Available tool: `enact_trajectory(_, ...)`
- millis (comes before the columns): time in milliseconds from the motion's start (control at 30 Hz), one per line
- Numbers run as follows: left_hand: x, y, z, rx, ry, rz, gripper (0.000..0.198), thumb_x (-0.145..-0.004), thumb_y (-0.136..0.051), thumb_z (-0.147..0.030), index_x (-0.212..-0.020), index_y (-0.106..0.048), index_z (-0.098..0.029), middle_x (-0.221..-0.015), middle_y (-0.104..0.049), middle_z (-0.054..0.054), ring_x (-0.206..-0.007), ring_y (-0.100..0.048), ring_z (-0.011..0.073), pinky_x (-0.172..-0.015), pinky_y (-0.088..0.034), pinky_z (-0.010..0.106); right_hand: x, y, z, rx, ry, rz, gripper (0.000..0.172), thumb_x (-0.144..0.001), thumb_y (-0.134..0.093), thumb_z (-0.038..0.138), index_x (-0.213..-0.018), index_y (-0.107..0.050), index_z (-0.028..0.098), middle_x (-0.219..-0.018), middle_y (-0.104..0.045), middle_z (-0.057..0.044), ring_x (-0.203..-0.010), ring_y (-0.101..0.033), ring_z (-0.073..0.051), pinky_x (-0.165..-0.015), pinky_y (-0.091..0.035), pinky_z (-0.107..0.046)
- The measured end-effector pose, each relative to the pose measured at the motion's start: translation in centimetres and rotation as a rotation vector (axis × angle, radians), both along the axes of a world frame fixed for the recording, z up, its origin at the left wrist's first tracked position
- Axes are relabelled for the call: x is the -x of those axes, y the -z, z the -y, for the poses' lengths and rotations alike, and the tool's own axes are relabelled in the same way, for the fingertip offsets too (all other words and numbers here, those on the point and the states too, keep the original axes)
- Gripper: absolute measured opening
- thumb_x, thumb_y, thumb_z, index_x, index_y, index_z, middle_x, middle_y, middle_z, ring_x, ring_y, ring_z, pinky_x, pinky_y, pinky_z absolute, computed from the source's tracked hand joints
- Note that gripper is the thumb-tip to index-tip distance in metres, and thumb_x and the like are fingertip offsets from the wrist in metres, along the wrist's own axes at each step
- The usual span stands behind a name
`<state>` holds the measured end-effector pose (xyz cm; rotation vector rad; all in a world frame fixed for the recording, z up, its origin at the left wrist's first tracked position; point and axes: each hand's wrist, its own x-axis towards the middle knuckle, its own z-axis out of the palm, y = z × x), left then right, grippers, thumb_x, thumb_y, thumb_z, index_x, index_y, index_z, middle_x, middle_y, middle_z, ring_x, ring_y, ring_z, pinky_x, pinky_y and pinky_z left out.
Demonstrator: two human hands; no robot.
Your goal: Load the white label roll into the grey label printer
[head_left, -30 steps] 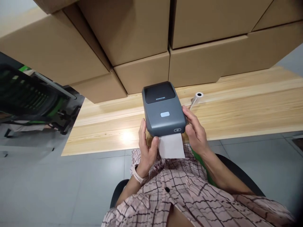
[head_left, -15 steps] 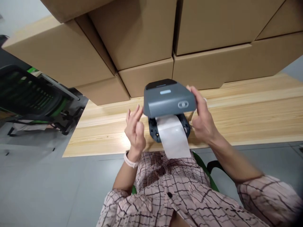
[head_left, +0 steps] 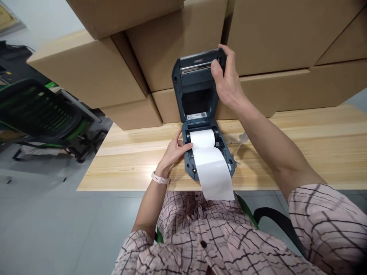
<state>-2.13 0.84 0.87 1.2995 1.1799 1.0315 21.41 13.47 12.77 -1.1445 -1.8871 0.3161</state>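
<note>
The fingers of your right hand (head_left: 228, 82) are closed over the free edge of the raised lid (head_left: 197, 83), your thumb on the inner side near a metallic bar (head_left: 195, 69). Your left hand (head_left: 174, 152) is partly open: its thumb reaches over the left wall of the base (head_left: 189, 165) to the edge of the white paper roll (head_left: 203, 138), while the other fingers lie along the outside; you cannot tell how firmly they press. The dark label printer (head_left: 197, 123) sits opened on the wooden tabletop (head_left: 129, 168), near its front edge. From the roll, a paper strip (head_left: 215, 173) runs toward you, past that edge. Behind the printer, cardboard boxes (head_left: 120, 76) are stacked; to your left stands a mesh-backed chair (head_left: 37, 110).
</note>
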Motion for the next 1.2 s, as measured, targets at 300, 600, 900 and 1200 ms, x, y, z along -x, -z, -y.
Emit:
enact_trajectory(300,-0.1,-0.1,0.1,0.021,0.049,-0.063,0.109,-0.084,-0.083,-0.046,-0.174,-0.030,-0.017,-0.066,-0.056,-0.006,-0.056,-0.044,0.0111,-0.055,-0.031,0.024,-0.4,1.3,4.1,-0.352,0.061,0.016,0.072,-0.102,-0.051,0.065,-0.165,-0.037,0.032,-0.172,-0.047,-0.008,-0.160,-0.041,-0.035,-0.131,-0.035,-0.061)
enact_trajectory(600,0.3,-0.2,0.1,-0.024,0.102,-0.167,0.106,-0.086,-0.077,-0.041,-0.175,-0.026,-0.016,-0.065,-0.051,-0.008,-0.058,-0.043,0.0125,-0.057,-0.030,0.024,0.8,3.8,6.0,0.411,-0.511,0.888,0.085,-0.090,-0.069,0.063,-0.160,-0.048,0.020,-0.133,-0.076,-0.021,-0.116,-0.074,-0.044,-0.095,-0.058,-0.055)
enact_trajectory(900,-0.2,-1.2,0.1,-0.033,0.077,-0.263,0.099,-0.078,-0.062,-0.023,-0.172,-0.034,-0.012,-0.059,-0.044,-0.011,-0.053,-0.035,0.0114,-0.054,-0.025,0.025,0.3,3.3,4.8,0.492,-0.666,0.589,0.100,-0.071,-0.086,0.052,-0.159,-0.049,0.022,-0.131,-0.077,-0.014,-0.113,-0.075,-0.037,-0.096,-0.061,-0.049)
enact_trajectory(1200,-0.5,-1.5,0.6,-0.009,0.068,-0.169,0.100,-0.079,-0.060,-0.022,-0.173,-0.030,-0.013,-0.057,-0.042,-0.011,-0.052,-0.032,0.0107,-0.052,-0.023,0.024,-10.4,-0.2,7.1,0.311,-0.400,-0.011,0.114,-0.061,-0.099,0.045,-0.163,-0.050,0.033,-0.138,-0.071,-0.010,-0.117,-0.073,-0.036,-0.099,-0.063,-0.050)
